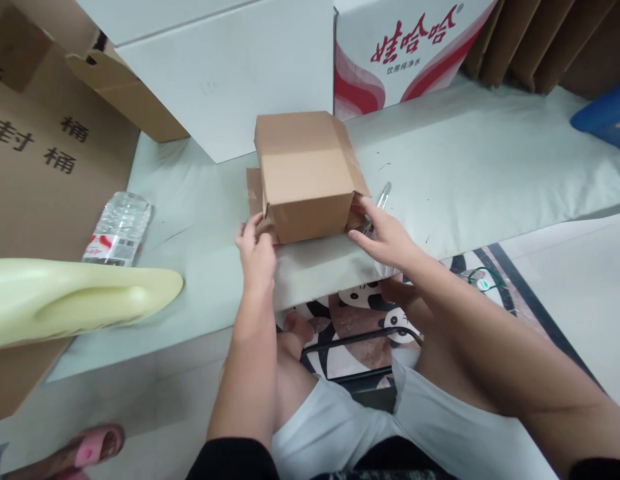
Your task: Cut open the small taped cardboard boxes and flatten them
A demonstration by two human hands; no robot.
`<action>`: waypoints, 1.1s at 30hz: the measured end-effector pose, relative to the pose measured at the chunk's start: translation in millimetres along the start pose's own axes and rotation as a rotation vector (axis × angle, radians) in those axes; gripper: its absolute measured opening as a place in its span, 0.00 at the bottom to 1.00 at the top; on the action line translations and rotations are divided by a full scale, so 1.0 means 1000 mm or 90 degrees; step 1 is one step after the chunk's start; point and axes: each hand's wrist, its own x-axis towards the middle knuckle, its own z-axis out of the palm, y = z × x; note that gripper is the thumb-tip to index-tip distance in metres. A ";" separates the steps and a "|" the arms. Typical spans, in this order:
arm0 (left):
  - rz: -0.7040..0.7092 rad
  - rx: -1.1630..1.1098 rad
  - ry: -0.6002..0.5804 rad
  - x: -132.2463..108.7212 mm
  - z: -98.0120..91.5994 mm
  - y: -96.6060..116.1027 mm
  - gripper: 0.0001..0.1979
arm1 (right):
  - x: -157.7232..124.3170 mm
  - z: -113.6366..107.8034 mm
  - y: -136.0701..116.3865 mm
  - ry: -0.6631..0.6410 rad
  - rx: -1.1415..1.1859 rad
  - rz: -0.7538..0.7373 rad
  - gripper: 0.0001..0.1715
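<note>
A small brown cardboard box [310,157] sits on the pale cloth-covered surface in front of me, its top panel down and its side flaps sticking out at the left and right. My left hand [256,253] is closed at the front left corner, with curled fingers on the flap there. At the front right corner my right hand [383,233] grips the box's edge, index finger high and thumb low. Some of its fingers are hidden behind the flap. Just beyond that hand lies a slim clear object [385,193], partly covered, whose kind I cannot make out.
White cartons [230,73] and a red-and-white carton [410,53] stand behind the box. To the left are a clear plastic bottle [123,227], a pale yellow plastic object [85,297] and a large brown carton [50,133]. A blue object [607,120] is at far right.
</note>
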 end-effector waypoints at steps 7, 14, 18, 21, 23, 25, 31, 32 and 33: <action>0.184 0.012 -0.131 -0.002 0.007 -0.002 0.27 | 0.004 0.004 0.000 0.005 -0.108 -0.055 0.38; 0.246 -0.097 -0.091 0.006 0.006 -0.005 0.40 | 0.002 0.000 -0.002 -0.073 -0.044 -0.007 0.23; 0.234 -0.107 -0.076 0.006 0.007 -0.001 0.40 | 0.001 -0.003 -0.003 -0.064 0.024 0.022 0.25; 0.210 -0.186 -0.044 0.002 0.008 0.012 0.35 | 0.002 -0.005 -0.002 -0.046 0.081 -0.004 0.26; 0.176 -0.264 -0.026 -0.001 0.006 0.022 0.27 | 0.001 -0.006 -0.003 -0.013 0.120 0.019 0.34; 0.109 -0.310 -0.073 -0.005 0.003 0.031 0.19 | 0.000 -0.009 -0.005 0.088 0.122 0.067 0.40; 0.057 -0.196 -0.196 -0.011 0.000 0.026 0.16 | 0.004 -0.020 -0.006 0.377 0.205 0.204 0.26; 0.109 -0.165 -0.166 -0.008 0.000 0.022 0.18 | 0.005 -0.021 -0.005 0.375 0.259 0.218 0.26; 0.157 -0.133 -0.131 -0.005 -0.001 0.018 0.20 | 0.006 -0.022 -0.004 0.366 0.311 0.228 0.25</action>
